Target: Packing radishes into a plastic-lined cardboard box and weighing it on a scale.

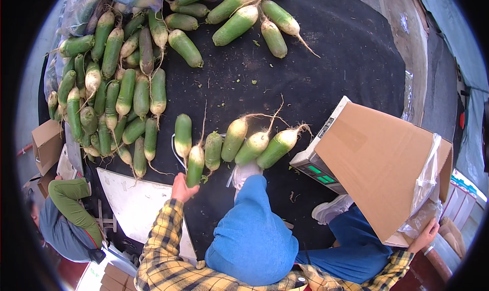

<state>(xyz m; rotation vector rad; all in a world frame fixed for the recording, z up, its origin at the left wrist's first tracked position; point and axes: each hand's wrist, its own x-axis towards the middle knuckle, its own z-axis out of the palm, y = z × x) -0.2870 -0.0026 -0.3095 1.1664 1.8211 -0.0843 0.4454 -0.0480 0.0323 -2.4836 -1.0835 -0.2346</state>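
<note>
I worry the radish [195, 163] may slip, left grip [183, 188] closed only on its near end, right grip [427, 235] clasping the carton [377, 153].

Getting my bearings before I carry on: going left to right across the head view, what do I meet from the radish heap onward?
Radish heap → left hand → radish in its grip → three radishes side by side → scale → cardboard box → right hand.

Dirt-specked black ground sheet [331, 51], pale blue sheeting [461, 33] at right, reddish floor [69, 270] lower left
</note>
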